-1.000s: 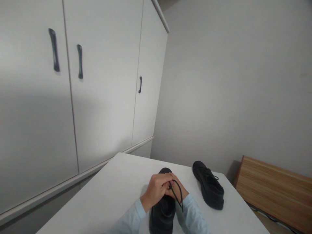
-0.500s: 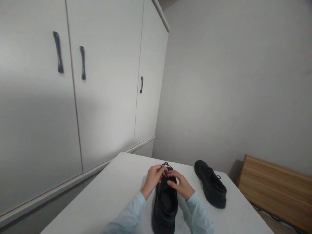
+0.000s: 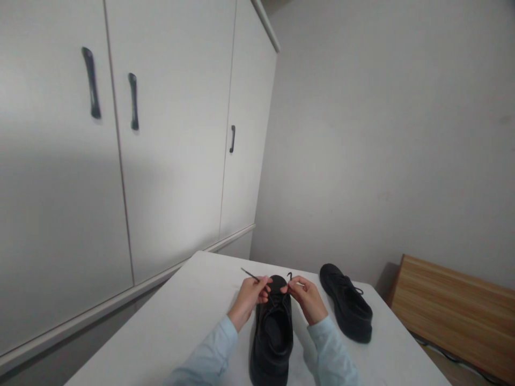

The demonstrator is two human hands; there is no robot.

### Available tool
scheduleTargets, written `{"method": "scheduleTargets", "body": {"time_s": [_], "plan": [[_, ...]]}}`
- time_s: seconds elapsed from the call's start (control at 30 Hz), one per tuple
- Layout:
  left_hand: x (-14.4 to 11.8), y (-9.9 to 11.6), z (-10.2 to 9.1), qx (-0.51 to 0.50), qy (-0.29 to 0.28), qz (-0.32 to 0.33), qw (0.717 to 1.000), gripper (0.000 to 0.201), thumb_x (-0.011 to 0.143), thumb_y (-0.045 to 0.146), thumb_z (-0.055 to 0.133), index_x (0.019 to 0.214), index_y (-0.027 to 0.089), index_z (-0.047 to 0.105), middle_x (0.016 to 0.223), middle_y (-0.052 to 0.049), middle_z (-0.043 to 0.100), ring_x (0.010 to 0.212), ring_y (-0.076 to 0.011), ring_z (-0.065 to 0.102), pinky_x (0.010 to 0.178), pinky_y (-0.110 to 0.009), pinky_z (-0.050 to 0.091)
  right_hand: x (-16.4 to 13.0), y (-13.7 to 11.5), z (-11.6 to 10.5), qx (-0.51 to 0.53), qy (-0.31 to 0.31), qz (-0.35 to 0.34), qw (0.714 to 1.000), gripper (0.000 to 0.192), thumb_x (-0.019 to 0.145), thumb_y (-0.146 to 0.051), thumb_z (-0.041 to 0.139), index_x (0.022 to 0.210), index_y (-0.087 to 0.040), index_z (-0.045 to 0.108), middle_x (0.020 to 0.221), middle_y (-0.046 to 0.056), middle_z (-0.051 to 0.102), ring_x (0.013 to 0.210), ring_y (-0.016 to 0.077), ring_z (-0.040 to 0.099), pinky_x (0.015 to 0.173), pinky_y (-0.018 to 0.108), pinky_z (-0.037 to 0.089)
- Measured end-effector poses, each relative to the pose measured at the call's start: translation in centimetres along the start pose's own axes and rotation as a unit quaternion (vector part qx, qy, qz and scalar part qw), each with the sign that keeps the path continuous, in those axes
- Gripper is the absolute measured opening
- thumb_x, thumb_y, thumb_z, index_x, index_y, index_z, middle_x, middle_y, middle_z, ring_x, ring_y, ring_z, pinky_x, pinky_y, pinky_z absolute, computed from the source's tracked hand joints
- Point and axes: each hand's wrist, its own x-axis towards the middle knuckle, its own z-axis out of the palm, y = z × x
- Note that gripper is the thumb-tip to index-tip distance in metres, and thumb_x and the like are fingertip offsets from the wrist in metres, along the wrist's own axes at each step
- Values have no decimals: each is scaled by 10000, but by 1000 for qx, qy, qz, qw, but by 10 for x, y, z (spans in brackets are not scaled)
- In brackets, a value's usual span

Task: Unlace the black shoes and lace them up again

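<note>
The shoe [image 3: 273,331] is pointed toe-away, its long axis laid front to back between the blue sleeves [image 3: 213,346]. It is set on a white table [image 3: 181,316], near a cabinet [image 3: 173,177] and grey wall [image 3: 362,134]. It is black; its lace ends [image 3: 250,274] are pinched, one each, by left hand [image 3: 249,297] and right hand [image 3: 306,297].

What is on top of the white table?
One black lace-up shoe near the left hand and right hand, and another black lace-up shoe farther right. The white tabletop directly beneath both is covered and cannot be seen.
</note>
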Motion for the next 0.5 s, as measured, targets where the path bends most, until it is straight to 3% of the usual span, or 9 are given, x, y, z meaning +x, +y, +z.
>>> {"method": "scheduleTargets", "body": {"time_s": [0.27, 0.37, 0.5], "plan": [[-11, 24, 5, 9, -14, 138, 990, 468, 706, 491, 636, 981, 112, 651, 760, -24, 583, 623, -117, 599, 596, -276, 556, 3, 0, -7, -13, 105, -25, 994, 299, 665, -405, 706, 772, -125, 697, 527, 1, 594, 546, 133, 541, 652, 304, 466], [-17, 30, 5, 17, -50, 188, 981, 393, 720, 412, 660, 998, 134, 659, 844, -43, 598, 709, -147, 633, 668, -298, 568, 3, -1, -6, -73, 87, -27, 993, 304, 666, -418, 698, 736, -123, 711, 481, -10, 560, 491, 118, 489, 575, 276, 431], [-23, 31, 7, 15, -86, 221, 971, 275, 744, 335, 658, 944, 146, 672, 909, -65, 625, 785, -185, 661, 740, -317, 559, 0, -5, 3, -176, 10, -26, 984, 333, 668, -446, 681, 702, -118, 724, 519, 9, 585, 487, 114, 461, 499, 246, 356]]}}
